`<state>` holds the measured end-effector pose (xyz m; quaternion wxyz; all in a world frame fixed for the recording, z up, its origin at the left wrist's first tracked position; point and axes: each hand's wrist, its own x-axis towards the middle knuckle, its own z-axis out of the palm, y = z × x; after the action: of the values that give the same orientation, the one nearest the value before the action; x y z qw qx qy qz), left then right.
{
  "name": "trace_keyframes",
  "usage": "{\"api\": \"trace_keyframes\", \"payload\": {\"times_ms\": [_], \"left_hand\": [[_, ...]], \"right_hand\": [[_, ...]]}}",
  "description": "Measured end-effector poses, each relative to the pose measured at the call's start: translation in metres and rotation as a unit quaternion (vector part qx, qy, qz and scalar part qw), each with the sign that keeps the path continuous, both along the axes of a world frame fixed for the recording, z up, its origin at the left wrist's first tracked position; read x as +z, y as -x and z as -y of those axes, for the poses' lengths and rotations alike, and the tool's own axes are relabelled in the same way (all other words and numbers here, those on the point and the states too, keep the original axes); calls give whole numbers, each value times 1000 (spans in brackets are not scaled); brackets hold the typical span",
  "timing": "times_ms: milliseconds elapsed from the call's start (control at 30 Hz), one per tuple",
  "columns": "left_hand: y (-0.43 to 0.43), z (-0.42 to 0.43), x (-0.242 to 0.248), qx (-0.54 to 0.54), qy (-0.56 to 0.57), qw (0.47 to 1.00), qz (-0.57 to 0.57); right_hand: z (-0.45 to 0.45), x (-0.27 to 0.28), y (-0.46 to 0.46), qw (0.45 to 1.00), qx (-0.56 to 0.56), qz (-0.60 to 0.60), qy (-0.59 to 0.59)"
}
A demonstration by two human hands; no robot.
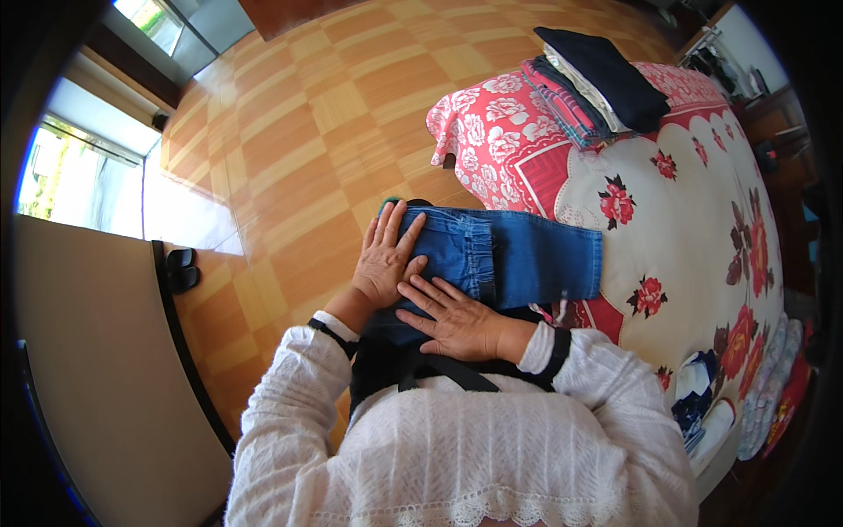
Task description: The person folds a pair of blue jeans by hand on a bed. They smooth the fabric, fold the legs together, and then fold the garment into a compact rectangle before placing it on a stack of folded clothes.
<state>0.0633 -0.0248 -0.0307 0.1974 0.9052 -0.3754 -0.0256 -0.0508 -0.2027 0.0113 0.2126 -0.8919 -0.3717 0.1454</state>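
Note:
A pair of folded blue denim trousers (pixel 546 253) lies across my lap, its right end resting over the bed's edge. Its gathered elastic waistband (pixel 479 253) shows on top, near the middle. My left hand (pixel 388 257) presses flat on the left part of the denim, fingers spread. Lower and to the right, my right hand (pixel 454 319) also lies flat on the cloth, its fingertips close to my left thumb. Neither hand grips the fabric. My forearms and hands hide part of the near edge.
A bed with a floral sheet (pixel 698 244) stands at my right. On its far corner sits a stack of folded clothes (pixel 593 85), dark navy on top. More folded cloth (pixel 698 395) lies at the near right. Black slippers (pixel 182 270) rest on the wood-patterned floor (pixel 309 158) by the left wall.

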Motion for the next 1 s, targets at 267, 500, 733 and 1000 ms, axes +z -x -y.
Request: {"api": "trace_keyframes", "payload": {"times_ms": [267,500,733,1000], "left_hand": [[28,-14,10,98,113,988,-46],[61,-35,30,170,58,971,-159],[61,-42,29,130,118,978,-114],[38,-68,36,129,106,975,-148]], "right_hand": [[83,-1,10,935,-271,201,-104],[225,-48,57,705,-689,143,-85],[221,-77,52,703,-693,105,-121],[218,-60,54,709,-684,98,-141]]}}
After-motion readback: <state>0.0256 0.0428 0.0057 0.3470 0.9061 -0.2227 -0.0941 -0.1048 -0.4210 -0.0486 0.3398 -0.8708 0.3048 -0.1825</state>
